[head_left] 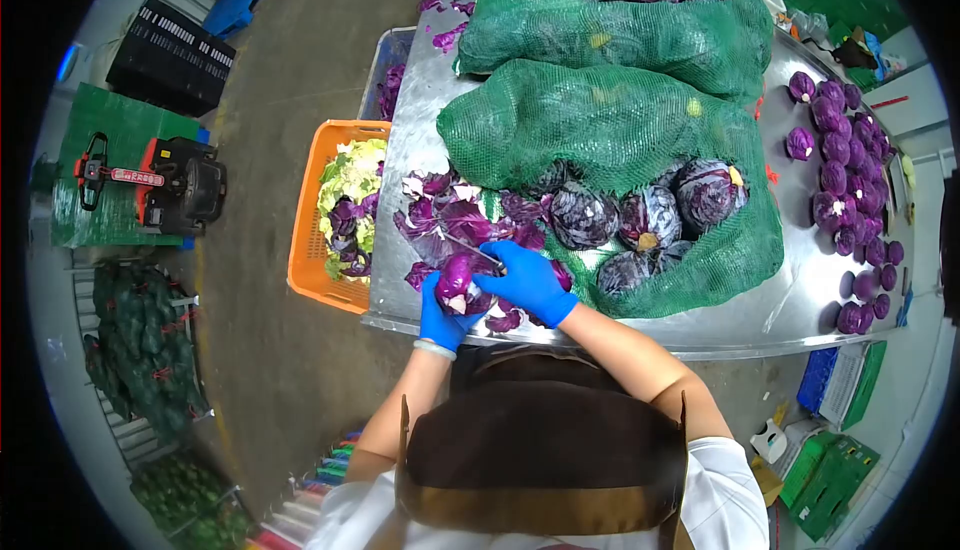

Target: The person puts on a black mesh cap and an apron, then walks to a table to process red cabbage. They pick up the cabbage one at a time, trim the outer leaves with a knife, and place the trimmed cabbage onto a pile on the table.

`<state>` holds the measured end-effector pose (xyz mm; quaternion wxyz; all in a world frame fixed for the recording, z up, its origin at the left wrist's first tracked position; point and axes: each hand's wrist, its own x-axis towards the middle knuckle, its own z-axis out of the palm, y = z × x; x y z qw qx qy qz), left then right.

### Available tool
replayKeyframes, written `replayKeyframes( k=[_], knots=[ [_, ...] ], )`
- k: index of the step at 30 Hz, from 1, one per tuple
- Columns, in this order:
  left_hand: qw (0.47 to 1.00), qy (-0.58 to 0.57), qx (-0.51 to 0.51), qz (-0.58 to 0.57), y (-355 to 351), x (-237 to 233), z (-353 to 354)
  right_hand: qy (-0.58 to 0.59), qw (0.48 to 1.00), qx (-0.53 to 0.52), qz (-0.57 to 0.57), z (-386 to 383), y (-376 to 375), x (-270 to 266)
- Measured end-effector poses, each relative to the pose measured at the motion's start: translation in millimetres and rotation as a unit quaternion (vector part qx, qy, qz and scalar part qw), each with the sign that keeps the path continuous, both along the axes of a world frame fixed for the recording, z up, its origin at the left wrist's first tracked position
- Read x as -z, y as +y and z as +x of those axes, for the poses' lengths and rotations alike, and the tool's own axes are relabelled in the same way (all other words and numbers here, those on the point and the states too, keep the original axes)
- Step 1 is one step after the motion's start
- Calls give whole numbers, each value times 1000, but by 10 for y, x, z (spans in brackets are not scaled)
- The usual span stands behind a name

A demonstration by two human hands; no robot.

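Observation:
My left hand (pixel 446 318), in a blue glove, is wrapped round a glossy purple cabbage (pixel 462 284) near the table's front edge. My right hand (pixel 528 282), also gloved in blue, is closed on a knife (pixel 474 249) whose thin blade points up and left above the cabbage. Loose purple leaves (pixel 462 222) lie on the metal table (pixel 700 335) around both hands. Right of them, an open green net bag (pixel 700 288) holds several dark cabbages (pixel 583 216) with their outer leaves on.
A second net bag (pixel 620 35) lies farther back. Several peeled purple cabbages (pixel 832 178) sit at the table's right end. An orange crate (pixel 308 210) of leaves stands against the left edge, with a blue-grey bin (pixel 376 75) behind it. A red-and-black machine (pixel 180 185) is far left.

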<state>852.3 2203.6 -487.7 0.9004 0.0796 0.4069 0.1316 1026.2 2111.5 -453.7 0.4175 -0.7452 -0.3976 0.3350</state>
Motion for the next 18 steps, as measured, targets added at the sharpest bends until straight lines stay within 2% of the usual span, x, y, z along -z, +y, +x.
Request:
replayKeyframes(
  k=[2, 4, 5, 6, 7, 8, 9, 11, 14, 17, 18],
  knots=[
    [996, 75, 14, 39, -77, 132, 7, -81, 992, -47, -81, 18, 66, 67],
    [977, 178, 33, 110, -126, 129, 53, -52, 995, -56, -57, 103, 88, 383],
    [932, 229, 58, 277, -101, 181, 20, -38, 997, -58, -44, 158, 99, 599],
    [856, 271, 81, 434, -83, 161, -7, 15, 998, -57, -26, 202, 131, 633],
    [753, 301, 99, 577, -60, 144, -25, 32, 998, -53, -10, 189, 88, 651],
    [608, 303, 167, 714, -32, 94, -82, 46, 998, -52, 7, 174, 29, 657],
    [674, 187, 261, 665, 10, 8, -73, 62, 996, -53, 23, 163, 1, 549],
    [521, 225, 356, 743, -93, -358, 30, 51, 996, -60, -33, 86, -22, 457],
    [548, 247, 369, 709, -33, -256, 84, 10, 997, -66, -33, 75, -6, 378],
    [533, 244, 366, 723, -74, -267, 124, 22, 995, -96, -34, 154, 52, 583],
    [543, 243, 347, 725, -71, -259, 126, -51, 992, -115, -28, 169, 61, 688]
  ],
)
